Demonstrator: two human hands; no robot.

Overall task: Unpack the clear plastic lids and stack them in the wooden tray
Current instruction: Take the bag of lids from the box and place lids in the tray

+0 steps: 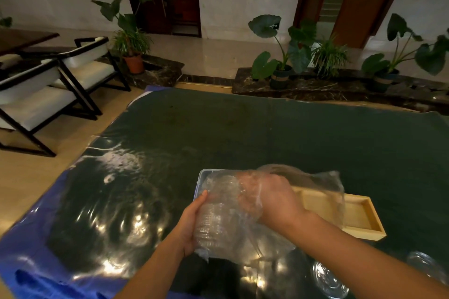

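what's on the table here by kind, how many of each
wooden tray: 1
clear plastic bag holding a sleeve of lids: 1 (lids inside too blurred to count)
loose clear lids near the right edge: 2
clear box behind the bag: 1
total: 5 things, the sleeve counted with its bag

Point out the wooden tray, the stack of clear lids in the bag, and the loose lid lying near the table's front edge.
wooden tray (359, 211): head view, on its bare inner floor.
stack of clear lids (213, 223): head view, on the ribbed side of the stack inside the bag.
loose lid (328, 281): head view, on its clear domed top.
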